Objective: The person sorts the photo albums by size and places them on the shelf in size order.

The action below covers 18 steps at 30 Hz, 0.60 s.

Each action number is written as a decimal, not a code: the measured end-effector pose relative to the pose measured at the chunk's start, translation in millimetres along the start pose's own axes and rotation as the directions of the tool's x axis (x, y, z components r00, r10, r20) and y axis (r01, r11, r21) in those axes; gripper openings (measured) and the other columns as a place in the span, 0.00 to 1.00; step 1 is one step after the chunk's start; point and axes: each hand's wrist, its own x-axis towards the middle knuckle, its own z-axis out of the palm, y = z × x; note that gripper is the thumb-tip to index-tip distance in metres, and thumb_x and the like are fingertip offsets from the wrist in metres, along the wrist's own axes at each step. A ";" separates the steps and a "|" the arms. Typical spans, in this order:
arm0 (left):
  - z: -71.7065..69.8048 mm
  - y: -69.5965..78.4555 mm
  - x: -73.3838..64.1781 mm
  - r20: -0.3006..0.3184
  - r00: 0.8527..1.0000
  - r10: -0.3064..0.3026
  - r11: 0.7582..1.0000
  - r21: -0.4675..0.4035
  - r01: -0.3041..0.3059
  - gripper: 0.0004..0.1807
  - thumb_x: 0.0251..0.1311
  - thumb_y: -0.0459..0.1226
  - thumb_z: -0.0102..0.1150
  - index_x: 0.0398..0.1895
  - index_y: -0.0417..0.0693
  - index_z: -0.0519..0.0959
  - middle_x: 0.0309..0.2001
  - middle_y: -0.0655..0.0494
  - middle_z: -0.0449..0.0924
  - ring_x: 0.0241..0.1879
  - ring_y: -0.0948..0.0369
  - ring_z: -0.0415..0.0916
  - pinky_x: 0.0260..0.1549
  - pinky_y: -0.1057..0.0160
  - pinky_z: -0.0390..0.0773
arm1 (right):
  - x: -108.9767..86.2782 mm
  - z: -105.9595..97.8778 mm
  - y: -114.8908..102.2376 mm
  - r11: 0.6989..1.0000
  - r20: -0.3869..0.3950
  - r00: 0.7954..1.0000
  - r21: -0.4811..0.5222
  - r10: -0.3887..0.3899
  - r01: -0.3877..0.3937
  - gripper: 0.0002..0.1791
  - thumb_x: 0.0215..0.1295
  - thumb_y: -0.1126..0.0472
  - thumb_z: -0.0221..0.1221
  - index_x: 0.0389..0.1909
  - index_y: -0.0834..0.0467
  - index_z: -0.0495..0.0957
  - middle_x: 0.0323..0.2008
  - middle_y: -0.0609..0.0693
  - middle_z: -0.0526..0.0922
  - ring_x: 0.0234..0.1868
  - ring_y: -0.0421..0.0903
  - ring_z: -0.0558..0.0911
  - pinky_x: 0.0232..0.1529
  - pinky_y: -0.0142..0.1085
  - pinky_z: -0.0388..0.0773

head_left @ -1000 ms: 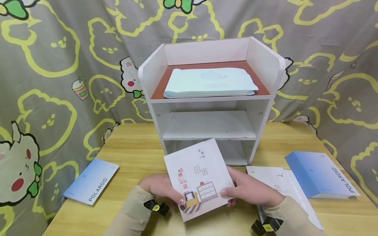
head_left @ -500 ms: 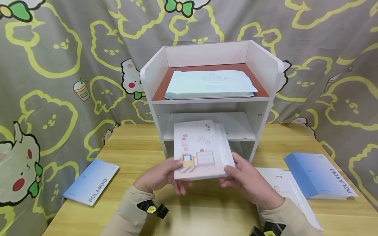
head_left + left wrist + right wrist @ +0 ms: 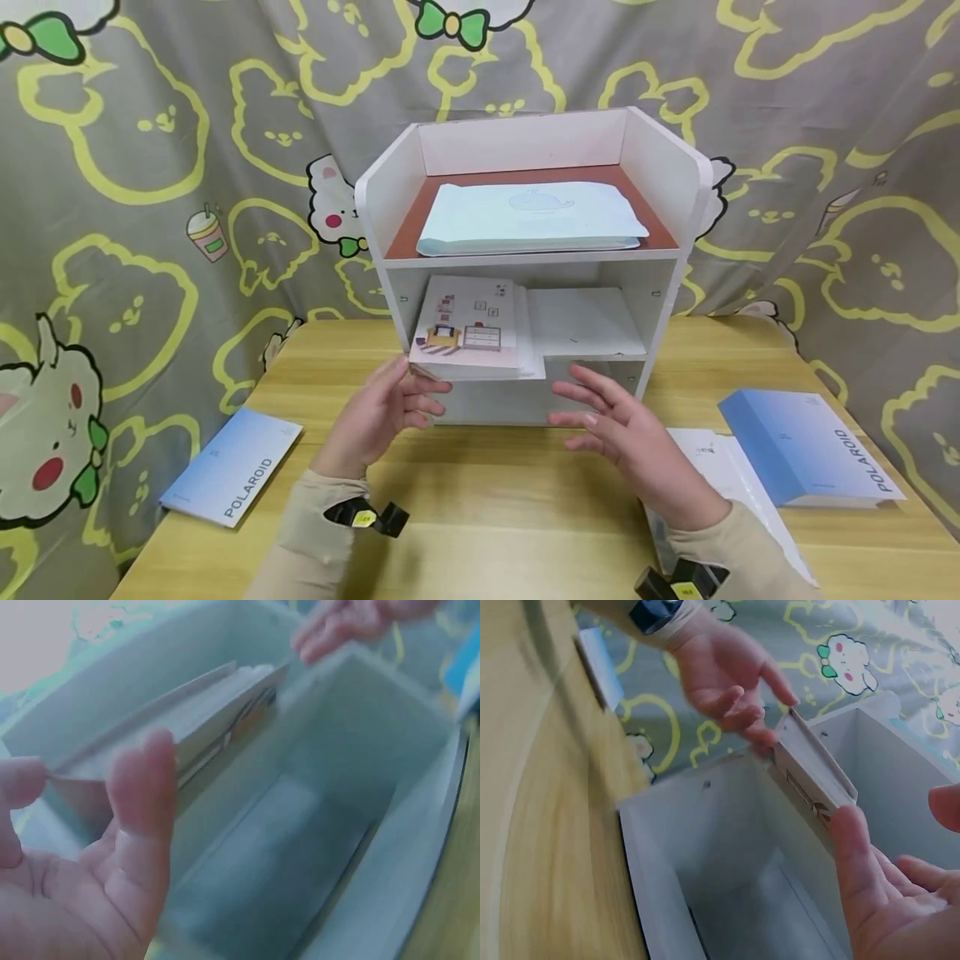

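A white book point(image 3: 468, 325) with a drawing of a desk and drawers on its cover lies on the left part of the middle shelf point(image 3: 585, 321). Its near edge juts past the shelf front. At the book's near left corner is the thumb tip of my left hand point(image 3: 382, 412), the fingers loosely spread below it. My right hand point(image 3: 626, 437) is apart from the book, fingers relaxed and holding nothing, in front of the shelf's right side. In the right wrist view the book's spine side point(image 3: 802, 787) shows between both hands.
On top of the white shelf unit point(image 3: 693, 200) lies a pale blue packet point(image 3: 532, 221) with a whale drawing. A thin blue POLAROID book point(image 3: 232, 467) is on the wooden table point(image 3: 480, 517) at left. At right are a thick blue POLAROID book point(image 3: 817, 446) and a plastic-wrapped white book point(image 3: 738, 483).
The white book, held in both hands before, has gone forward onto the left of the middle shelf. Both hands have let go of it and spread apart.
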 end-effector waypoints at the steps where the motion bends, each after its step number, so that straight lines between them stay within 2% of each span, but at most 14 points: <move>1: 0.3 3.5 -1.0 -0.071 0.997 0.014 0.993 0.118 -0.006 0.23 0.80 0.50 0.40 0.67 0.46 0.65 0.49 0.44 0.83 0.38 0.55 0.85 0.35 0.58 0.85 | 0.0 0.8 0.6 0.999 -0.010 1.000 -0.052 -0.015 0.015 0.31 0.80 0.61 0.50 0.79 0.53 0.54 0.73 0.59 0.63 0.61 0.54 0.78 0.52 0.46 0.81; 2: 1.6 7.3 -2.3 -0.136 0.990 0.046 0.968 0.249 -0.010 0.22 0.79 0.48 0.44 0.66 0.45 0.66 0.50 0.44 0.83 0.39 0.54 0.84 0.36 0.56 0.85 | -0.1 1.8 1.1 0.994 -0.019 0.999 -0.102 -0.036 0.034 0.30 0.80 0.61 0.51 0.78 0.53 0.56 0.73 0.58 0.64 0.61 0.54 0.78 0.52 0.46 0.82; 3: 4.1 11.5 -3.8 -0.193 0.976 0.099 0.922 0.386 -0.017 0.21 0.78 0.47 0.47 0.65 0.45 0.67 0.51 0.45 0.82 0.41 0.54 0.84 0.37 0.54 0.84 | 0.0 2.8 1.9 0.986 -0.026 0.998 -0.157 -0.065 0.060 0.30 0.79 0.63 0.52 0.78 0.54 0.58 0.73 0.57 0.64 0.60 0.52 0.79 0.50 0.45 0.82; 4: 7.6 15.6 -6.2 -0.230 0.958 0.171 0.856 0.517 -0.029 0.20 0.77 0.45 0.51 0.64 0.45 0.68 0.53 0.46 0.81 0.42 0.54 0.83 0.37 0.53 0.84 | -0.2 4.0 2.8 0.971 -0.030 0.994 -0.222 -0.102 0.093 0.30 0.78 0.64 0.53 0.77 0.53 0.59 0.73 0.56 0.65 0.60 0.51 0.79 0.50 0.44 0.83; 5: 11.3 19.6 -8.4 -0.240 0.936 0.258 0.771 0.635 -0.050 0.20 0.74 0.43 0.55 0.63 0.45 0.70 0.54 0.47 0.79 0.43 0.55 0.82 0.37 0.52 0.84 | -0.1 5.2 3.5 0.945 -0.027 0.989 -0.301 -0.145 0.131 0.31 0.77 0.65 0.54 0.77 0.52 0.60 0.73 0.54 0.64 0.60 0.50 0.79 0.49 0.42 0.83; 6: 15.0 22.8 -10.7 -0.223 0.910 0.350 0.669 0.740 -0.076 0.20 0.72 0.41 0.58 0.63 0.45 0.72 0.56 0.49 0.78 0.44 0.56 0.80 0.37 0.54 0.84 | 0.1 6.8 4.0 0.912 -0.015 0.982 -0.373 -0.189 0.169 0.32 0.76 0.67 0.55 0.77 0.52 0.60 0.73 0.52 0.64 0.60 0.49 0.79 0.50 0.42 0.83; 8: 21.3 26.7 -14.2 -0.115 0.848 0.517 0.435 0.889 -0.144 0.20 0.67 0.37 0.63 0.62 0.45 0.76 0.59 0.50 0.76 0.44 0.58 0.78 0.35 0.56 0.83 | 2.0 10.8 4.9 0.830 0.023 0.966 -0.506 -0.257 0.233 0.36 0.73 0.69 0.58 0.78 0.52 0.59 0.74 0.49 0.61 0.61 0.48 0.78 0.50 0.42 0.82; 9: 23.5 26.9 -15.3 -0.044 0.816 0.576 0.324 0.929 -0.179 0.21 0.65 0.36 0.65 0.61 0.45 0.78 0.60 0.50 0.75 0.46 0.57 0.78 0.37 0.55 0.83 | 3.8 13.0 5.7 0.780 0.048 0.957 -0.569 -0.285 0.261 0.38 0.72 0.69 0.59 0.79 0.52 0.58 0.75 0.49 0.60 0.62 0.49 0.77 0.50 0.42 0.82; 10: 25.2 26.6 -15.8 0.028 0.791 0.611 0.229 0.951 -0.210 0.22 0.64 0.35 0.66 0.61 0.45 0.79 0.62 0.50 0.75 0.48 0.56 0.79 0.38 0.53 0.84 | 5.9 15.4 6.2 0.730 0.070 0.950 -0.624 -0.304 0.280 0.39 0.71 0.68 0.61 0.79 0.52 0.56 0.76 0.49 0.58 0.62 0.49 0.77 0.51 0.42 0.82; 11: 26.2 25.6 -15.5 0.089 0.776 0.625 0.147 0.962 -0.229 0.22 0.63 0.35 0.66 0.61 0.46 0.80 0.63 0.50 0.75 0.50 0.55 0.79 0.41 0.52 0.84 | 8.1 18.0 6.6 0.684 0.088 0.947 -0.671 -0.310 0.287 0.41 0.70 0.67 0.61 0.80 0.52 0.55 0.78 0.49 0.55 0.63 0.49 0.76 0.51 0.43 0.82; 12: 26.8 23.9 -15.2 0.135 0.769 0.624 0.084 0.968 -0.238 0.22 0.62 0.36 0.67 0.61 0.46 0.81 0.64 0.50 0.75 0.52 0.54 0.79 0.42 0.52 0.84 | 10.4 20.4 7.4 0.652 0.104 0.946 -0.702 -0.306 0.288 0.42 0.70 0.66 0.62 0.80 0.53 0.53 0.79 0.49 0.53 0.63 0.49 0.76 0.51 0.43 0.82; 14: 27.2 19.4 -13.9 0.171 0.781 0.601 0.023 0.973 -0.230 0.23 0.63 0.39 0.66 0.62 0.48 0.80 0.65 0.52 0.75 0.56 0.53 0.79 0.43 0.50 0.84 | 15.0 24.7 9.7 0.604 0.120 0.950 -0.747 -0.289 0.278 0.45 0.69 0.64 0.64 0.81 0.54 0.50 0.80 0.50 0.49 0.63 0.50 0.76 0.51 0.41 0.82; 15: 27.2 17.3 -13.3 0.172 0.790 0.589 0.009 0.976 -0.218 0.24 0.63 0.40 0.66 0.63 0.48 0.80 0.66 0.52 0.75 0.59 0.52 0.77 0.42 0.50 0.84 | 16.8 26.5 10.8 0.586 0.120 0.954 -0.766 -0.275 0.265 0.46 0.69 0.62 0.64 0.82 0.54 0.48 0.81 0.50 0.48 0.64 0.50 0.76 0.52 0.41 0.81; 18: 26.4 12.8 -12.4 0.149 0.817 0.557 -0.011 0.985 -0.172 0.28 0.64 0.41 0.67 0.67 0.50 0.77 0.68 0.54 0.72 0.55 0.53 0.81 0.28 0.57 0.83 | 21.9 30.4 15.2 0.518 0.112 0.961 -0.824 -0.252 0.232 0.48 0.69 0.58 0.64 0.82 0.54 0.46 0.81 0.48 0.44 0.65 0.50 0.75 0.52 0.40 0.81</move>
